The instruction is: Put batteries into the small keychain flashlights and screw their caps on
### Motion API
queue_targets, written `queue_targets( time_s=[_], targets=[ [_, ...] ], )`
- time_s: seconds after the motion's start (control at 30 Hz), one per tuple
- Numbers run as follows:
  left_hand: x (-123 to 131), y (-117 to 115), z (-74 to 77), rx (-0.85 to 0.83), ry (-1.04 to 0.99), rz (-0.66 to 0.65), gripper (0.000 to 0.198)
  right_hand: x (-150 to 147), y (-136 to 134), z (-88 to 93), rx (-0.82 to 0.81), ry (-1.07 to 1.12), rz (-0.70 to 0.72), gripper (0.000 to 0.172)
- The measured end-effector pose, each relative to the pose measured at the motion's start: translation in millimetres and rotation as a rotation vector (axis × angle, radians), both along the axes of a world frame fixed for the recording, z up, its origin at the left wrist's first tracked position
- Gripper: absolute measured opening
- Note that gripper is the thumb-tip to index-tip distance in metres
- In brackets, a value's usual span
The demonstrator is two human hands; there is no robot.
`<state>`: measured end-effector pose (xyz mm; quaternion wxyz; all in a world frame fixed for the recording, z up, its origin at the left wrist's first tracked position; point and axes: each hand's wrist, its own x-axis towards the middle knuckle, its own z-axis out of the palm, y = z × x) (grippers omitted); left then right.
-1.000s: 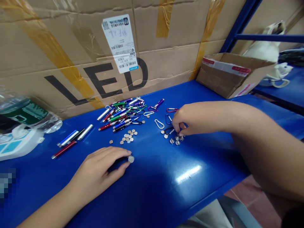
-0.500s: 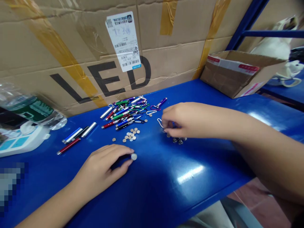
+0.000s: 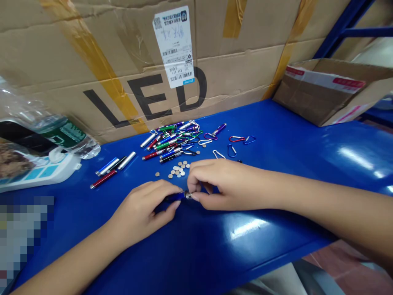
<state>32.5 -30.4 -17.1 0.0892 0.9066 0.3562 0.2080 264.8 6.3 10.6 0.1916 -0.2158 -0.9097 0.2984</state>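
- While both hands met near the front of the glossy blue metal shelf, the small dark-blue metal tube sat betw. them. Couldn't tell if it touched the surface.
- Tube's long axis ran left-right, approx. level, and its silver end cap pointed twd the right hand.
- Left hand: palm down, thumb & fingers closed round the tube's body.
- Right hand: fingertips pinched the silver end cap. Both hands were equally near, almost touching.
- Behind, apart: small round silver discs, a heap of coloured pen-like tubes, wire snap clips, and a big cardboard box marked LED.
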Motion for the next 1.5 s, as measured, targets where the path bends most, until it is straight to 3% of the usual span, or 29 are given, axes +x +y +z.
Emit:
queue_targets(
  time_s=[0.17, 0.43, 0.77, 0.9, 1.03, 1.13, 1.23, 1.4, 1.5],
  targets=[
    [0.4, -0.4, 2.5, -0.039, -0.018, -0.003, 0.017, -0.2, -0.7, -1.1, 0.108, -0.067, -0.021, 0.007],
    [-0.9, -2.0, -0.8, -0.051, -0.051, 0.036, 0.018, 0.6, 1.7, -10.1, 0.539, -0.23, -0.015, 0.024],
    [-1.5, -1.5, 2.4, -0.132, -0.109, 0.021, 0.019, 4.9, 0.7, -5.7, 0.678, -0.304, 0.033, 0.024],
    [-0.8, -4.4, 0.1, -0.071, -0.131, 0.038, 0.018, 3.2, -4.0, -8.4, 0.645, -0.294, 0.028, 0.026],
    [-1.5, -6.5, -2.1, 0.106, -0.09, 0.012, 0.017, -0.2, -8.1, -13.2, 0.478, -0.251, 0.007, 0.023],
    [-4.8, -6.6, -3.0, 0.273, -0.036, 0.008, 0.015, -3.3, -11.2, -14.3, 0.227, -0.157, -0.033, 0.024],
    [-9.9, -7.0, -2.8, 0.423, 0.049, 0.011, 0.018, -7.2, -15.3, -14.2, -0.127, -0.043, -0.118, 0.028],
    [-14.1, -8.9, 2.6, 0.613, 0.174, -0.022, 0.027, -13.6, -17.4, -17.5, -0.848, 0.07, -0.226, 0.027],
    [-16.3, -11.6, 5.0, 0.69, 0.236, -0.047, 0.034, -16.6, -14.1, -23.1, -1.083, 0.183, -0.209, 0.025]
  ],
)
